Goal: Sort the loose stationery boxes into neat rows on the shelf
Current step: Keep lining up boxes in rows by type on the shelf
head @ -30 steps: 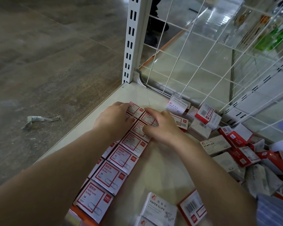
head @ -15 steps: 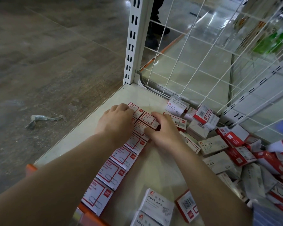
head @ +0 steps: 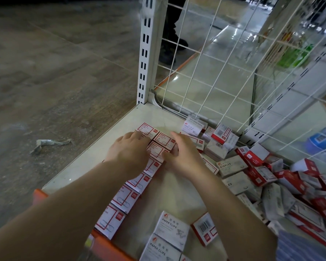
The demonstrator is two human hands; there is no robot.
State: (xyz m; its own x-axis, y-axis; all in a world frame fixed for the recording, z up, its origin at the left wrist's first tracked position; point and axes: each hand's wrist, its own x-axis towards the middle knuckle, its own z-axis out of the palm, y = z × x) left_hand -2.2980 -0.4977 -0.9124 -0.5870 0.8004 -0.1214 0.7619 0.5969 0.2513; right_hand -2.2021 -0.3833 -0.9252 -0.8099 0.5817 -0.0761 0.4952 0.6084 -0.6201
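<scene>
Red-and-white paper-clip boxes [head: 159,147] sit under my left hand [head: 131,153] and right hand [head: 183,155]; relaxed fingers press them on the shelf [head: 120,129].

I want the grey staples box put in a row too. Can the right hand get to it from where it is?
Probably yes. The right hand rests on the row of red-framed boxes, and the staples box lies just to its right at the edge of the loose pile, face up, with nothing on top.
</scene>
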